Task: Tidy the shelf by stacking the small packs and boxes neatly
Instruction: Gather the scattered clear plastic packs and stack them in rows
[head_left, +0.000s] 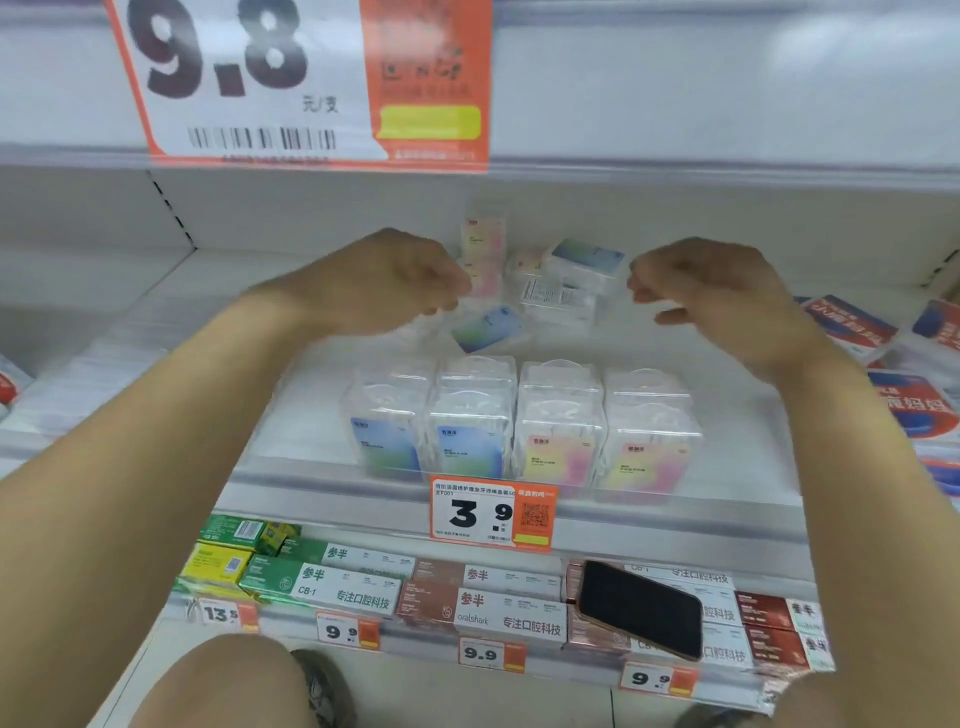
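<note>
Boxes (566, 291) lie jumbled between both hands, light, stiff, slick clear plastic. Left hand (395, 280) and right hand (706, 291) hover half-curled, gripping nothing. I'd pinch their flat sides.

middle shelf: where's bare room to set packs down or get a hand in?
Bare shelf runs left of the front row of clear boxes, under the left hand. A narrower bare strip lies between that row and the loose pile at the back, below the right hand. Crowded: the back pile and the red-and-blue packs at right.
</note>
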